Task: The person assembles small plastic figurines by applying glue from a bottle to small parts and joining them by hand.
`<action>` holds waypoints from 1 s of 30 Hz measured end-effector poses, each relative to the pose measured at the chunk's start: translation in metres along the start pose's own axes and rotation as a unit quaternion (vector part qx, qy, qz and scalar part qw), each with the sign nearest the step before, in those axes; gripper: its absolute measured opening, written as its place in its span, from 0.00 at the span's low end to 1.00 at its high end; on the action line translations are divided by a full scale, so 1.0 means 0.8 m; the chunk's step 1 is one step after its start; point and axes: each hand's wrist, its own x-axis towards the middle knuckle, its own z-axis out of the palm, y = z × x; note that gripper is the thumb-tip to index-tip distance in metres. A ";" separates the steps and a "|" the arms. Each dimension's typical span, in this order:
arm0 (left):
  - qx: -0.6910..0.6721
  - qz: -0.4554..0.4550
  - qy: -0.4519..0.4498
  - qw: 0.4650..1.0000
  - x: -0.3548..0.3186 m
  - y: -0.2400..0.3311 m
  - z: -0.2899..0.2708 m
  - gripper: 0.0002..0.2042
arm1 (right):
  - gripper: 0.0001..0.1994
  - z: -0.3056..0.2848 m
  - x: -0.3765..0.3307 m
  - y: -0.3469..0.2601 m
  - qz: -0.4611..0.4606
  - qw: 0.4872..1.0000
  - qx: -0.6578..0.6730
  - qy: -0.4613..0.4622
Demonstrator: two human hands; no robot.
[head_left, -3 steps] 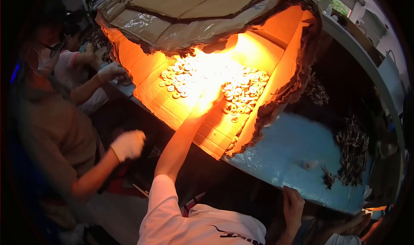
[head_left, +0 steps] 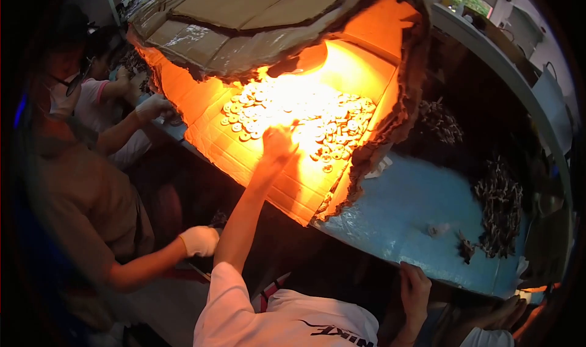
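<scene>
My left hand is inside an open-fronted cardboard box, at the near edge of a heap of small round discs with centre holes. Its fingers are curled closed; glare hides what is between them, if anything. Under the strong orange light the middle of the heap is washed out to white. My right hand is at the near edge of a blue-covered table, to the right of the box. Its fingers are bent in together, and I cannot make out anything in them.
Torn, charred-looking edges rim the box. Dark tangled bunches lie on the table's right part. At left stands a co-worker with a white-gloved hand near my left forearm. Another person's hand shows at lower right.
My left hand has drawn back toward me, out of the brightest glare. The co-worker's gloved hand has moved down and right. My right hand has stayed at the table edge.
</scene>
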 end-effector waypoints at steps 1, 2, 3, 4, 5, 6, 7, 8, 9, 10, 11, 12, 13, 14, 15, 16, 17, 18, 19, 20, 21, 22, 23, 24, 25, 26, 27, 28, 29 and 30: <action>-0.056 -0.024 0.023 0.998 -0.017 0.042 -0.005 0.10 | 0.10 -0.017 -0.005 0.012 0.012 1.000 -0.022 0.007; -0.122 -0.020 0.103 0.987 -0.033 0.072 -0.016 0.08 | 0.09 -0.028 -0.008 0.019 0.016 0.999 -0.033 0.019; -0.150 0.049 0.134 0.978 -0.048 0.089 -0.036 0.07 | 0.09 -0.019 -0.006 0.021 0.039 0.998 -0.035 0.041; -0.104 0.078 0.142 0.981 -0.078 0.102 -0.049 0.04 | 0.09 -0.017 -0.009 0.022 0.032 0.998 -0.041 0.036; -0.128 0.121 0.142 0.974 -0.107 0.119 -0.059 0.06 | 0.09 -0.019 -0.007 0.030 0.023 0.998 -0.051 0.032; -0.097 0.172 0.111 0.974 -0.142 0.129 -0.066 0.07 | 0.09 -0.017 -0.004 0.035 0.002 0.998 -0.047 0.051; -0.164 0.246 0.066 0.953 -0.160 0.150 -0.075 0.10 | 0.09 -0.018 -0.002 0.040 -0.001 0.997 -0.052 0.061; -0.190 0.282 0.007 0.940 -0.181 0.166 -0.071 0.12 | 0.09 -0.020 0.000 0.050 -0.001 0.995 -0.062 0.073; -0.210 0.275 -0.023 0.938 -0.199 0.180 -0.073 0.12 | 0.09 -0.020 0.006 0.055 -0.005 0.995 -0.042 0.086; -0.255 0.261 -0.062 0.929 -0.202 0.199 -0.067 0.12 | 0.09 -0.022 0.009 0.064 -0.004 0.992 -0.019 0.125; -0.267 0.262 -0.059 0.926 -0.202 0.217 -0.053 0.11 | 0.08 -0.026 0.011 0.078 -0.017 0.984 -0.017 0.174; -0.277 0.260 -0.055 0.923 -0.200 0.231 -0.036 0.10 | 0.08 -0.034 0.011 0.092 0.001 0.981 -0.032 0.193; -0.296 0.280 -0.059 0.911 -0.192 0.245 -0.018 0.10 | 0.08 -0.045 0.010 0.107 0.044 0.974 0.001 0.224; -0.302 0.235 -0.084 0.920 -0.182 0.261 -0.001 0.09 | 0.08 -0.057 0.010 0.122 0.082 0.963 0.037 0.254; -0.299 0.186 -0.109 0.930 -0.175 0.273 0.013 0.08 | 0.07 -0.070 0.012 0.139 0.075 0.956 -0.019 0.283; -0.306 0.196 -0.112 0.925 -0.170 0.282 0.023 0.08 | 0.07 -0.082 0.013 0.153 0.067 0.946 -0.075 0.309; -0.272 0.217 -0.104 0.932 -0.164 0.287 0.033 0.07 | 0.10 -0.092 0.012 0.173 0.075 0.949 -0.118 0.282; -0.235 0.235 -0.094 0.938 -0.159 0.291 0.042 0.06 | 0.10 -0.103 0.017 0.182 0.078 0.947 -0.119 0.287; -0.217 0.232 -0.119 0.941 -0.160 0.289 0.048 0.07 | 0.13 -0.111 0.023 0.188 0.057 0.945 -0.171 0.275; -0.216 0.234 -0.119 0.941 -0.158 0.288 0.049 0.07 | 0.15 -0.118 0.029 0.194 0.035 0.939 -0.222 0.260; -0.192 0.237 -0.103 0.947 -0.154 0.287 0.050 0.07 | 0.20 -0.121 0.035 0.204 0.038 0.935 -0.269 0.229; -0.169 0.240 -0.086 0.952 -0.153 0.287 0.049 0.08 | 0.20 -0.120 0.037 0.210 0.039 0.935 -0.267 0.230; -0.167 0.242 -0.087 0.952 -0.153 0.287 0.047 0.08 | 0.21 -0.119 0.039 0.214 0.100 0.929 -0.299 0.193; -0.162 0.236 -0.070 0.956 -0.153 0.286 0.044 0.09 | 0.23 -0.116 0.041 0.219 0.161 0.917 -0.330 0.154; -0.158 0.230 -0.053 0.959 -0.153 0.285 0.039 0.10 | 0.23 -0.113 0.040 0.227 0.162 0.918 -0.328 0.155; -0.158 0.232 -0.055 0.958 -0.153 0.286 0.032 0.10 | 0.24 -0.110 0.034 0.237 0.139 0.923 -0.324 0.150; -0.177 0.235 -0.069 0.953 -0.155 0.288 0.020 0.11 | 0.26 -0.107 0.031 0.243 0.113 0.930 -0.320 0.143; -0.198 0.237 -0.086 0.947 -0.160 0.290 0.010 0.12 | 0.26 -0.107 0.030 0.239 0.114 0.931 -0.318 0.139; -0.197 0.235 -0.090 0.948 -0.166 0.295 0.003 0.12 | 0.27 -0.109 0.026 0.232 0.083 0.936 -0.296 0.171; -0.262 0.208 -0.122 0.934 -0.174 0.303 -0.005 0.12 | 0.29 -0.113 0.024 0.222 0.050 0.938 -0.274 0.204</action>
